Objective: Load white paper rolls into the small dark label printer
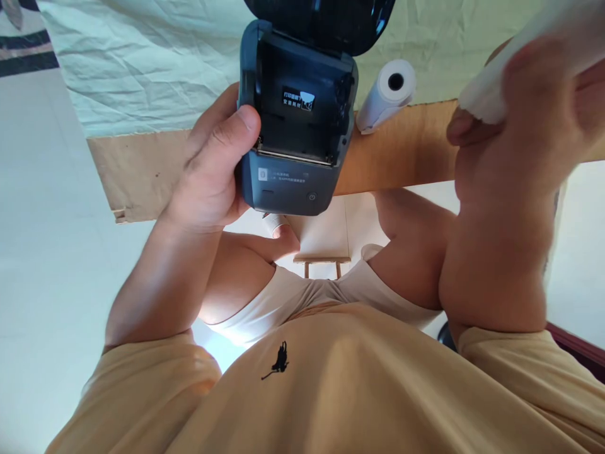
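Note:
A dark label printer (288, 183) is held in my left hand (222, 151), the thumb pressed on its left rim. Its glossy black lid (321, 22) is swung up and the paper bay shows no roll, only a small printed sticker (299, 98) inside. Just right of the printer stands a white paper roll (382, 101) with a dark core, on the table near its front edge. My right hand (534, 107), blurred and raised at the upper right, has its fingers wrapped round a white paper-like piece (486, 94), whose exact kind is unclear.
A pale green cloth (155, 69) covers much of the wooden table (397, 151), leaving a bare strip along the front edge. Below, my legs are under the edge, with a small wooden stool (322, 260) on the floor between them.

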`<state>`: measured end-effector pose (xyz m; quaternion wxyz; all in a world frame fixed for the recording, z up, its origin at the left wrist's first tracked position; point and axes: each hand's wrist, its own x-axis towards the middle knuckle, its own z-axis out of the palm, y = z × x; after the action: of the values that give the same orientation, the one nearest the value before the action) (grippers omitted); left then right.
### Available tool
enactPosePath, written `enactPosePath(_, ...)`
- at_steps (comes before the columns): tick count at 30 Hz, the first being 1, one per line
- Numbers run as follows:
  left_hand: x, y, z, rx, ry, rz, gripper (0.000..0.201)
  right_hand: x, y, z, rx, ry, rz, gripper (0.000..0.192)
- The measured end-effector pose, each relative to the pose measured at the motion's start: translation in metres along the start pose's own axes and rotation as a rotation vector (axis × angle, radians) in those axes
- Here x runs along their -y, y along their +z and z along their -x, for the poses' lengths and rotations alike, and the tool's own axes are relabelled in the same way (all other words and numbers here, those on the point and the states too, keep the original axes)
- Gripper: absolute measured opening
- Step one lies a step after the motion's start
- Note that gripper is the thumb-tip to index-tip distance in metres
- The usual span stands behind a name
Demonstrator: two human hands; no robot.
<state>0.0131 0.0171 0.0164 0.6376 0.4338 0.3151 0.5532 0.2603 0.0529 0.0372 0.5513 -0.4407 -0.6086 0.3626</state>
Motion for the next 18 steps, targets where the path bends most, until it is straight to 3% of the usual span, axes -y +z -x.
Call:
enactPosePath(4, 0.000, 0.004, 0.001, 0.014, 0.005, 0.006, 0.036, -0.019, -0.009, 0.001, 0.001, -0.181, 0.274, 0.015)
enactPosePath(8, -0.001, 0.005, 0.001, 0.004, 0.012, 0.017, 0.036, -0.018, -0.017, -0.004, 0.027, -0.335, 0.656, 0.027)
enactPosePath(14, 0.001, 0.003, 0.001, 0.008, 0.024, 0.010, 0.041, -0.014, -0.021, -0.009, 0.104, -0.230, 0.667, 0.047)
enactPosePath(18, -0.003, 0.006, 0.001, 0.007, 0.014, 0.002, 0.036, -0.015, -0.024, -0.008, 0.054, -0.140, 0.572, 0.060)
